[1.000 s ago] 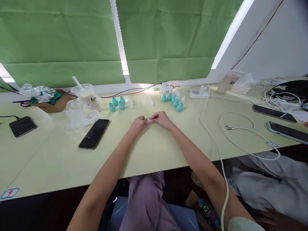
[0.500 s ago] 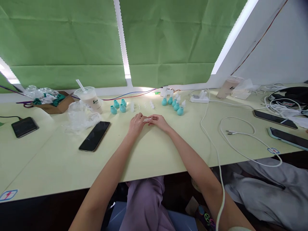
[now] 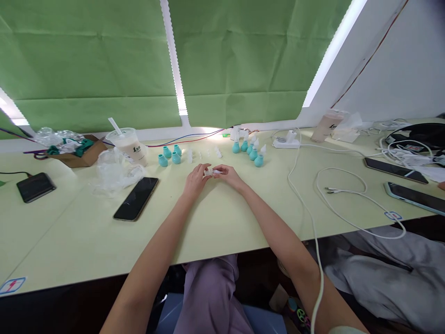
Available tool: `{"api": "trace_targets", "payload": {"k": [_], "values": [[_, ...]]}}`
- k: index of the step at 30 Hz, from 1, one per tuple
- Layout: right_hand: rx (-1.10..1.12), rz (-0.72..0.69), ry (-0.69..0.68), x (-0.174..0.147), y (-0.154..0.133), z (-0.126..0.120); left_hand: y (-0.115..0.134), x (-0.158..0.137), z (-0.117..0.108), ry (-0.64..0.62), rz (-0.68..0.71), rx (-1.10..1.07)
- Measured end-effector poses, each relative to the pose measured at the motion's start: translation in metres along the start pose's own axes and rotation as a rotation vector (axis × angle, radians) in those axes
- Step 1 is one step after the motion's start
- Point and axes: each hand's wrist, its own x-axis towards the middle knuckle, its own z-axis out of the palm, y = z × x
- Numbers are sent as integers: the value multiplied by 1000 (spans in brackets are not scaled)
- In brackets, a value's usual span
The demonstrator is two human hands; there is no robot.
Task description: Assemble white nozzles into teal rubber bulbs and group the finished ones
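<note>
Above the middle of the table, my left hand (image 3: 195, 180) is closed with its fingertips round a small clear plastic piece (image 3: 208, 173). From the other side, my right hand (image 3: 229, 175) pinches a small whitish plastic tip (image 3: 216, 172), and the two pieces meet end to end. Beyond my hands lie small translucent parts (image 3: 218, 152) in short rows. To their left stand several turquoise rubber bulbs (image 3: 162, 160) with open necks. On the right, other turquoise bulbs (image 3: 258, 161) carry clear pointed nozzles (image 3: 263, 150).
A black phone (image 3: 136, 199), a plastic bag (image 3: 116, 169) and a drink cup (image 3: 129, 144) are on the left, near a cardboard box (image 3: 81, 157). A power strip (image 3: 287, 141), white cables (image 3: 342, 190) and two phones lie right. Another person's grey-clothed leg (image 3: 392, 273) shows below.
My hands have drawn slightly apart, and more of the clear piece and the tip between them shows. The view has shifted a little.
</note>
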Motion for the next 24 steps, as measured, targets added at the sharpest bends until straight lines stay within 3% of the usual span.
{"api": "trace_targets", "payload": {"k": [8, 15, 19, 24], "values": [[-127, -48, 69, 5, 9, -4, -11, 2, -5, 50, 29, 52], [-176, -104, 107, 2, 7, -8, -54, -1, -22, 330, -332, 125], [-210, -117, 90, 0, 6, -7, -62, -5, -26, 352, -450, 138], [-241, -125, 85, 1, 8, -9, -64, -5, -26, 325, -463, 149]]}}
